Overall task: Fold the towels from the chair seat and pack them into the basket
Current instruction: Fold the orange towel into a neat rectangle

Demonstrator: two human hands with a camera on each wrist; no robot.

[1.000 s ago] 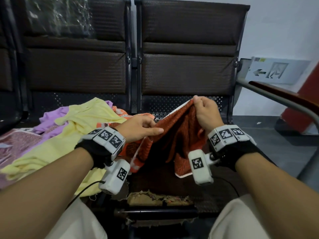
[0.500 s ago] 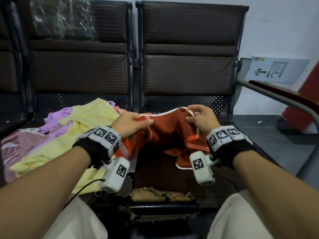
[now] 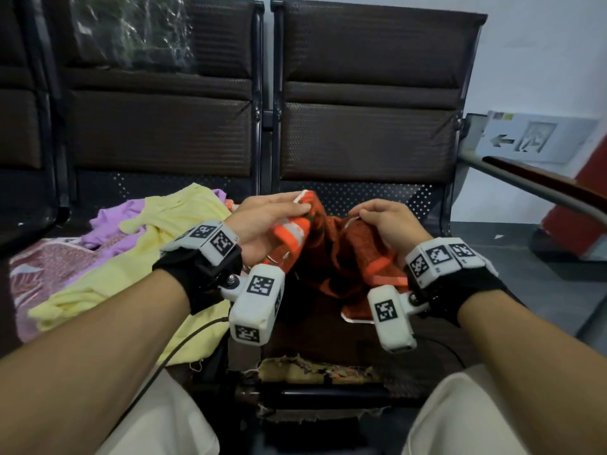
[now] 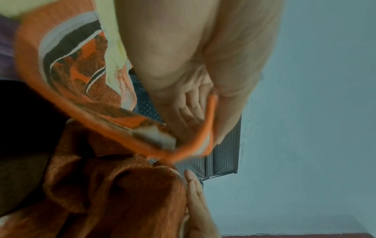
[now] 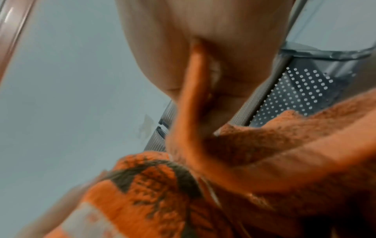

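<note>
On the left seat, a pile of other towels (image 3: pixel 98 257) (yellow, purple and pink) is lying and waiting; the basket is not showing in any view. Next to the pile, the left hand (image 3: pixel 266 221) is pinching the white-trimmed edge of the orange towel (image 3: pixel 331 254) between thumb and fingers, holding this corner a little above the chair seat (image 3: pixel 328 336). The towel is hanging crumpled between both hands, with its lower part resting on the right seat. Further right, the right hand (image 3: pixel 384 224) is gripping the other part of the same edge, with its fingers curled round the cloth. Past it, an armrest (image 3: pixel 542 182) is standing at the side.

The step in hand is probably finding the two corners. To do it well, the hands should be moving apart until the top edge is becoming straight, then lifting so the cloth is hanging flat, and only then bringing the corners together. Folding while the middle is bunched would likely give an uneven packet.
</note>
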